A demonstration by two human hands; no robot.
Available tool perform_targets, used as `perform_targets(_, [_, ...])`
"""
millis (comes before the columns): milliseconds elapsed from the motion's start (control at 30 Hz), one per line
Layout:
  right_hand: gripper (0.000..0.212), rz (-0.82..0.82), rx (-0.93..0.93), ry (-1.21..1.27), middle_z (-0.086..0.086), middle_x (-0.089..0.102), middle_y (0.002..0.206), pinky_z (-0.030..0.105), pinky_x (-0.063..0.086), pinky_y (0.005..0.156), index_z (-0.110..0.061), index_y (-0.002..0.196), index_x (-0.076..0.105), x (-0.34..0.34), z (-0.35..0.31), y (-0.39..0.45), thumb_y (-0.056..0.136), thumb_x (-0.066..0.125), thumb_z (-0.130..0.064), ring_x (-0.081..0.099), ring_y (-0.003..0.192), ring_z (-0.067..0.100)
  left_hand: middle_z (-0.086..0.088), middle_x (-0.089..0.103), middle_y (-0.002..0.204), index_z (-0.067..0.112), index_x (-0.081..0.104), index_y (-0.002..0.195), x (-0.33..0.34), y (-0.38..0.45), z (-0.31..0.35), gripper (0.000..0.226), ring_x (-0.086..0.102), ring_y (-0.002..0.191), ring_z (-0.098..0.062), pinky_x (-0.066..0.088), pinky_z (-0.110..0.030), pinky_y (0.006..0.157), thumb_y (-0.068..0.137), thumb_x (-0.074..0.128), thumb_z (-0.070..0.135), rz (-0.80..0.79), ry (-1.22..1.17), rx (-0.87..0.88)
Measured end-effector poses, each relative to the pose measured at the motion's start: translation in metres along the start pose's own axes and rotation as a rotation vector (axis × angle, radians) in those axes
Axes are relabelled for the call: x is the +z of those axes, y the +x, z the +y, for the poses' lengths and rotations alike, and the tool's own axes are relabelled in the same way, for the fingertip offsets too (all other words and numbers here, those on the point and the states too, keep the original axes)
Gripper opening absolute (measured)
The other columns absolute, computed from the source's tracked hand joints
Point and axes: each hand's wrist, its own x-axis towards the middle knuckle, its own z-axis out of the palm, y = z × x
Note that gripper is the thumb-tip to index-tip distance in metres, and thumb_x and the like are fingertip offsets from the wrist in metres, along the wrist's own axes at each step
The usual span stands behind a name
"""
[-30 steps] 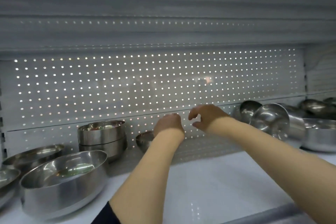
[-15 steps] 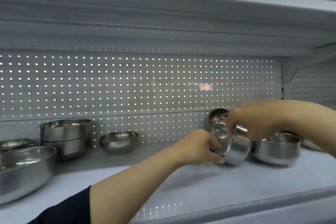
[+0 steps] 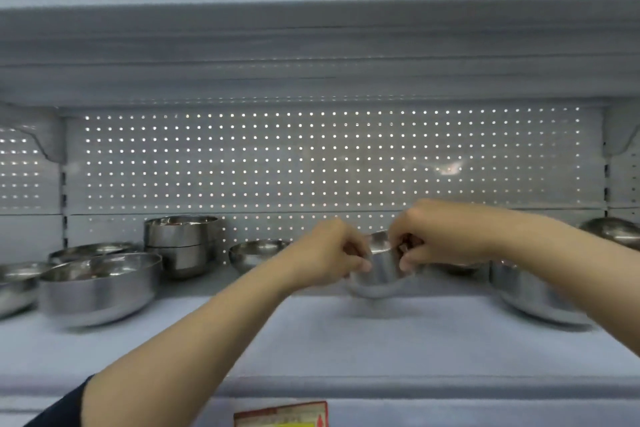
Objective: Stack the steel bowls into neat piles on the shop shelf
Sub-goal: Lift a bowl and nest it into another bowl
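A small steel bowl (image 3: 379, 276) sits at the middle of the white shelf (image 3: 346, 333), held from both sides. My left hand (image 3: 329, 253) grips its left rim and my right hand (image 3: 440, 236) grips its right rim. To the left stand a small open bowl (image 3: 258, 253), a two-bowl pile (image 3: 181, 243) and a large tilted bowl (image 3: 98, 286). A big bowl (image 3: 530, 291) lies on the right, partly hidden by my right forearm.
More shallow bowls (image 3: 20, 282) crowd the far left end and another bowl (image 3: 613, 230) sits at the far right. A perforated back panel (image 3: 329, 163) closes the shelf behind. An upper shelf (image 3: 311, 45) hangs low overhead. A red price label (image 3: 284, 414) marks the front edge.
The view has swung left and up. Both hands have carried the small bowl leftward from the right-hand bowls toward the shelf's middle, and it now sits upright between them.
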Motion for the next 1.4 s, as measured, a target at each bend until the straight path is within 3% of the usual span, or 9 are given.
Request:
perform_targets(233, [0.015, 0.15, -0.166, 0.14, 0.002, 0.062, 0.082, 0.031, 0.042, 0.065, -0.012, 0.094, 0.065, 0.013, -0.074, 0.062, 0.083, 0.067, -0.022, 0.053, 0.076, 0.019, 0.007, 0.066, 0.064, 0.017, 0.073, 0.074, -0.069, -0.047, -0.052, 0.004, 0.056, 0.052, 0.0, 0.041, -0.008, 0.05, 0.077, 0.072, 0.015, 0.018, 0.153, -0.185])
perform_targets(433, [0.008, 0.128, -0.254, 0.167, 0.002, 0.056, 0.079, 0.03, 0.035, 0.059, -0.01, 0.09, 0.065, 0.027, -0.122, 0.091, 0.085, 0.064, -0.016, 0.051, 0.075, 0.021, 0.022, 0.057, 0.051, 0.02, 0.074, 0.075, -0.089, -0.086, -0.079, 0.01, 0.052, 0.049, 0.006, 0.039, -0.005, 0.051, 0.078, 0.071, 0.011, -0.049, 0.23, -0.248])
perform_targets(633, [0.008, 0.115, -0.274, 0.174, 0.005, 0.06, 0.084, 0.029, 0.034, 0.055, -0.01, 0.087, 0.064, 0.032, -0.143, 0.096, 0.085, 0.064, -0.017, 0.054, 0.075, 0.022, 0.019, 0.055, 0.045, 0.026, 0.065, 0.061, -0.094, -0.106, -0.092, 0.025, 0.051, 0.049, 0.0, 0.039, -0.009, 0.052, 0.08, 0.068, 0.009, -0.083, 0.195, -0.261])
perform_targets(800, [0.007, 0.104, -0.245, 0.158, 0.008, 0.06, 0.085, 0.032, 0.043, 0.064, -0.007, 0.087, 0.064, 0.033, -0.149, 0.091, 0.084, 0.058, -0.009, 0.053, 0.077, 0.026, 0.008, 0.066, 0.069, 0.017, 0.071, 0.076, -0.094, -0.11, -0.094, 0.01, 0.052, 0.059, -0.001, 0.037, -0.006, 0.052, 0.075, 0.069, 0.008, -0.098, 0.328, -0.257])
perform_targets(900, [0.025, 0.153, -0.209, 0.158, 0.007, 0.064, 0.106, 0.035, 0.049, 0.077, -0.013, 0.107, 0.065, 0.026, -0.132, 0.073, 0.084, 0.056, -0.012, 0.057, 0.092, 0.026, 0.011, 0.066, 0.084, 0.021, 0.072, 0.094, -0.093, -0.105, -0.086, 0.025, 0.054, 0.074, -0.003, 0.04, -0.01, 0.061, 0.073, 0.067, 0.008, -0.084, 0.46, -0.253])
perform_targets(1033, [0.029, 0.167, -0.049, 0.089, -0.009, 0.06, 0.112, 0.027, 0.04, 0.072, -0.028, 0.116, 0.059, 0.008, -0.067, 0.027, 0.087, 0.061, -0.028, 0.049, 0.082, 0.009, 0.013, 0.064, 0.104, 0.026, 0.066, 0.105, -0.06, -0.088, -0.05, 0.029, 0.049, 0.078, -0.004, 0.036, -0.012, 0.065, 0.079, 0.063, 0.015, 0.003, 0.423, -0.146])
perform_targets(1167, [0.022, 0.069, 0.215, -0.047, -0.013, 0.064, 0.102, 0.027, 0.048, 0.076, -0.03, 0.102, 0.063, -0.005, 0.007, -0.036, 0.08, 0.066, -0.029, 0.057, 0.085, 0.009, 0.008, 0.062, 0.112, 0.024, 0.062, 0.112, -0.005, -0.053, -0.005, 0.029, 0.046, 0.081, -0.006, 0.034, -0.018, 0.071, 0.084, 0.064, 0.03, -0.05, 0.353, 0.036])
perform_targets(1300, [0.019, -0.047, 0.42, -0.12, -0.017, 0.063, 0.092, 0.027, 0.052, 0.075, -0.033, 0.096, 0.065, -0.002, 0.061, -0.089, 0.077, 0.066, -0.03, 0.059, 0.08, 0.004, -0.001, 0.06, 0.121, 0.018, 0.058, 0.12, 0.04, -0.002, 0.044, 0.034, 0.053, 0.109, -0.02, 0.044, -0.031, 0.091, 0.087, 0.062, 0.024, -0.042, 0.245, 0.125])
perform_targets(1400, [0.026, -0.129, 0.503, -0.073, -0.018, 0.063, 0.097, 0.03, 0.052, 0.082, -0.037, 0.096, 0.064, 0.01, 0.082, -0.111, 0.074, 0.062, -0.025, 0.06, 0.087, 0.005, -0.009, 0.06, 0.117, 0.01, 0.06, 0.113, 0.065, 0.034, 0.079, 0.028, 0.054, 0.108, -0.029, 0.048, -0.039, 0.087, 0.085, 0.056, 0.01, -0.037, 0.229, 0.183])
